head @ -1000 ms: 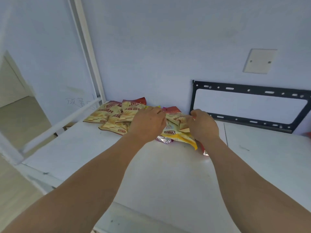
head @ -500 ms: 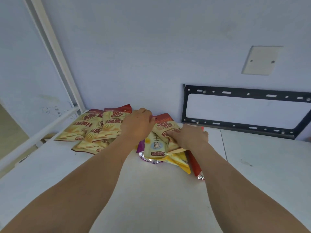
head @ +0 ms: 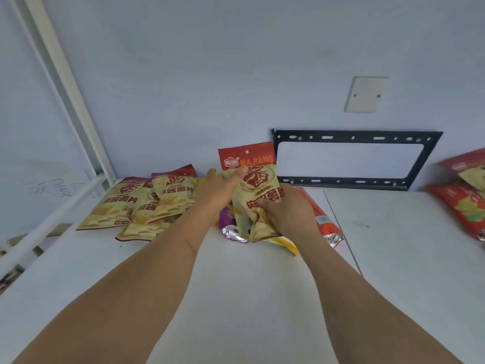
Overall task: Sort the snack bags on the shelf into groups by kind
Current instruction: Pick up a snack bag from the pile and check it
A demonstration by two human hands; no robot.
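Both hands grip one glossy cream-and-red chip bag [head: 256, 190] upright: left hand [head: 221, 191] pinching its side, right hand [head: 287, 212] clutching its crinkled base, right of flat matching bags [head: 147, 203].

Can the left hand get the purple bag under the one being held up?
Probably not yet: the left hand grips the raised bag, and that bag covers most of the purple bag.

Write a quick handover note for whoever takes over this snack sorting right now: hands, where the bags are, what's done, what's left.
Left hand and right hand both hold one cream-and-red MAJIANG bag, raised over the mixed pile.
Done: matching cream bags grouped at left on the shelf.
Left: add the held bag to that group, then sort the purple, yellow and red bags beneath. Red bags lie far right.
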